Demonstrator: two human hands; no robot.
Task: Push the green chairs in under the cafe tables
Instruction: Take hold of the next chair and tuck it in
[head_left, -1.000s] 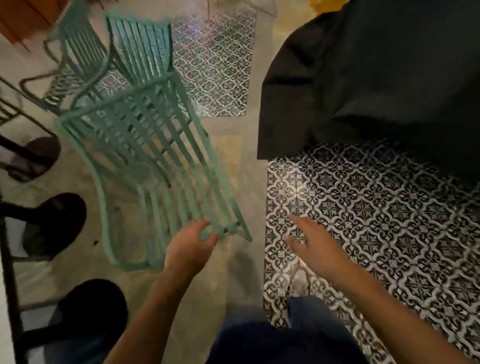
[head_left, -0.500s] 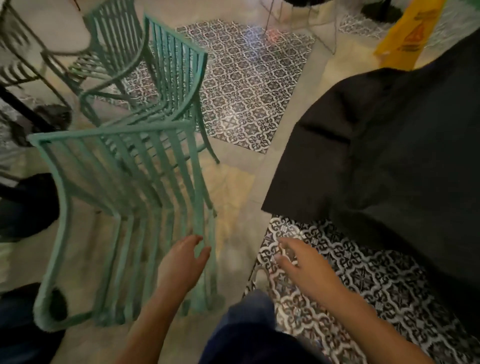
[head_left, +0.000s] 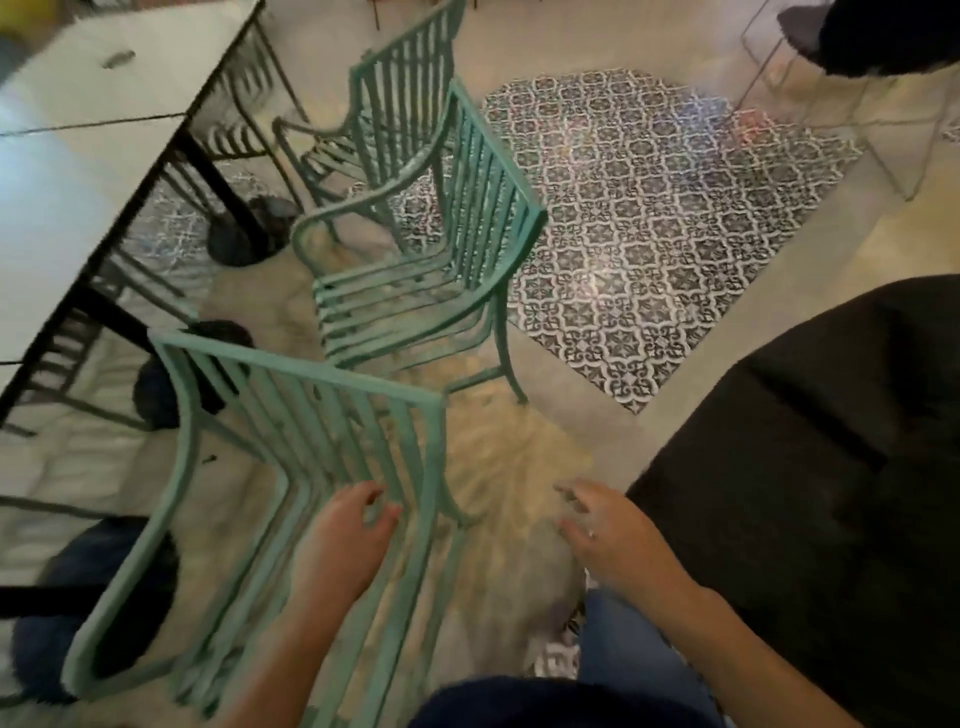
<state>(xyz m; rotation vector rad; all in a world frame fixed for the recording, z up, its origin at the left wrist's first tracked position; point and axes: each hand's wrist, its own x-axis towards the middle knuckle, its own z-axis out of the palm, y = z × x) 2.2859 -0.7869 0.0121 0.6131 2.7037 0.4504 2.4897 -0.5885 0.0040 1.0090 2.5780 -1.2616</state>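
Observation:
Three green slatted metal chairs stand in a row beside the white cafe tables on the left. The nearest green chair is below me, its back towards me. My left hand lies on that back, fingers curled around a slat near its right edge. My right hand hovers open over the bare floor to the right of the chair, touching nothing. The second green chair stands just beyond, seat facing the table. The third green chair is behind it.
Black table legs with round bases stand under the white tops. A large black draped shape fills the right side. A patterned tile patch covers the floor beyond the chairs. Thin wire legs rise at the top right.
The view has lifted and swung, bringing the white tables and all three chairs into sight. My left hand stays on the nearest chair's slats; my right hand stays open beside it.

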